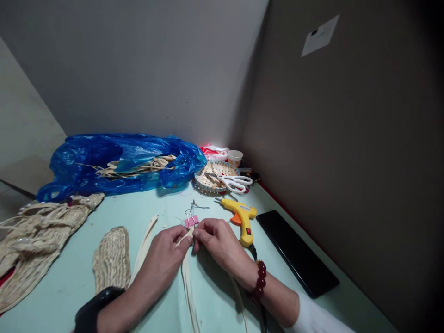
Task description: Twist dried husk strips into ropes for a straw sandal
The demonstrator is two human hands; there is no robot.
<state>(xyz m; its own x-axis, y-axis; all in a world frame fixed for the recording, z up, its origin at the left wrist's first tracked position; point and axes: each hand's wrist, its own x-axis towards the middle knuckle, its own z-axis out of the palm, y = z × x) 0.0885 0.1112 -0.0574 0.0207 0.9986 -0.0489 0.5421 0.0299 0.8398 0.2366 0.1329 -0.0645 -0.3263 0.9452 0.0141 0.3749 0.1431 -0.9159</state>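
Note:
Pale flat strips of dried plant fibre (187,282) hang toward me from a pink binder clip (191,221) on the table. Just below the clip, my left hand (165,253) pinches the strips between thumb and forefinger. My right hand (218,240) is closed on them too, its fingertips almost meeting the left ones. A metal hook or wire sits at the far side of the clip. To the left of my left hand lie another pale strip (145,243) and a woven sole (113,256). The strip ends between my fingers are partly hidden.
A yellow glue gun (244,215) and a black phone-like slab (296,252) lie to the right. Behind are a round basket (204,188) with white-handled scissors (237,182), a paper cup (235,158) and a blue plastic bag (83,159) of fibre. Woven slippers (41,249) lie left.

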